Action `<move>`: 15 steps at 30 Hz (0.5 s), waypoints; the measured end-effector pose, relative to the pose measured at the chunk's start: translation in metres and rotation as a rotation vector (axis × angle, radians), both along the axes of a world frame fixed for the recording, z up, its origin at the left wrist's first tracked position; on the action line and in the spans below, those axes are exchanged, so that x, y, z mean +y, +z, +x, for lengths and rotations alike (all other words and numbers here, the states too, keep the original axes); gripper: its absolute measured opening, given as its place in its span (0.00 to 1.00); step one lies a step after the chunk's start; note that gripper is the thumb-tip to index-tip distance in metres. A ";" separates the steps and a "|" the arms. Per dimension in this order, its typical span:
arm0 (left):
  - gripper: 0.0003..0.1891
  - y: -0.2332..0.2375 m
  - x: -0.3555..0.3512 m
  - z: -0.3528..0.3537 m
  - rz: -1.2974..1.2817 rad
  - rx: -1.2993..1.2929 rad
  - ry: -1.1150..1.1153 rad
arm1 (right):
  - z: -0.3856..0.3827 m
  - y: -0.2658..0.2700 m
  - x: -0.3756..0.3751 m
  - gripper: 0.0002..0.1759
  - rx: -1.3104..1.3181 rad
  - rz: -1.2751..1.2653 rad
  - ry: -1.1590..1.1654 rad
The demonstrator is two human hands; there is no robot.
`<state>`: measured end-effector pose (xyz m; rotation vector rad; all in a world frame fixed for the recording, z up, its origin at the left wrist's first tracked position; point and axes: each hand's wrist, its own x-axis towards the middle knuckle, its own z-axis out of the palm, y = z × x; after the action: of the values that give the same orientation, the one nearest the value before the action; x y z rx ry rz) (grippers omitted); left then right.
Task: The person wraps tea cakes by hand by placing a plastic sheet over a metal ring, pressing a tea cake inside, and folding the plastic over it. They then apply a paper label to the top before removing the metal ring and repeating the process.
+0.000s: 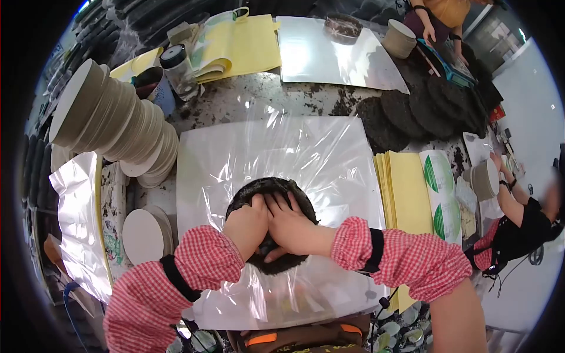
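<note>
Red-checked sleeves loom nearest the head camera, their lower ends cut off by the bottom edge. Both hands cover most of a dark round cake, so its middle is hidden; it lies on glossy clear plastic over a pale board, where glare blurs the creases. On the right hand, the fingers are spread flat against the cake, thumb held apart, clenching nothing. Those of the left hand sit bunched beside it, also touching the cake; their tips are partly hidden, so whether they grip cannot be told.

Left on the tabletop, a leaning stack of pale discs rises above a shorter pile. A black-lidded jar stands behind. Yellow paper lies just right of the plastic, next to green-printed labels; more dark cakes overlap beyond. Two other people work at right, one cut off by the top edge, the other near more pale discs.
</note>
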<state>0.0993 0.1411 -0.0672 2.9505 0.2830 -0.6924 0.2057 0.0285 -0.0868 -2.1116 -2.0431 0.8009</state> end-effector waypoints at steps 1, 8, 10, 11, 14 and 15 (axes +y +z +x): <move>0.46 -0.005 -0.002 0.000 0.029 -0.032 0.027 | -0.005 -0.008 0.000 0.73 -0.055 0.034 -0.027; 0.30 0.043 0.011 -0.041 -0.500 -0.562 0.037 | 0.008 0.008 -0.006 0.48 -0.147 0.259 -0.095; 0.20 0.048 0.012 -0.076 -0.363 -0.584 -0.289 | 0.020 0.040 -0.032 0.25 0.265 0.364 0.019; 0.20 0.044 0.009 -0.077 -0.374 -0.581 -0.284 | 0.028 0.040 -0.040 0.14 0.168 0.485 0.174; 0.13 0.022 -0.008 -0.061 -0.131 -0.368 -0.265 | 0.016 0.019 -0.035 0.20 -0.129 0.256 0.193; 0.13 0.013 -0.014 -0.055 -0.138 -0.303 -0.231 | 0.008 0.010 -0.030 0.21 -0.210 0.251 0.191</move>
<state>0.0443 0.1268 -0.0546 2.9224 -0.1273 -0.2617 0.2139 -0.0014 -0.0773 -1.9565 -2.3358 0.3267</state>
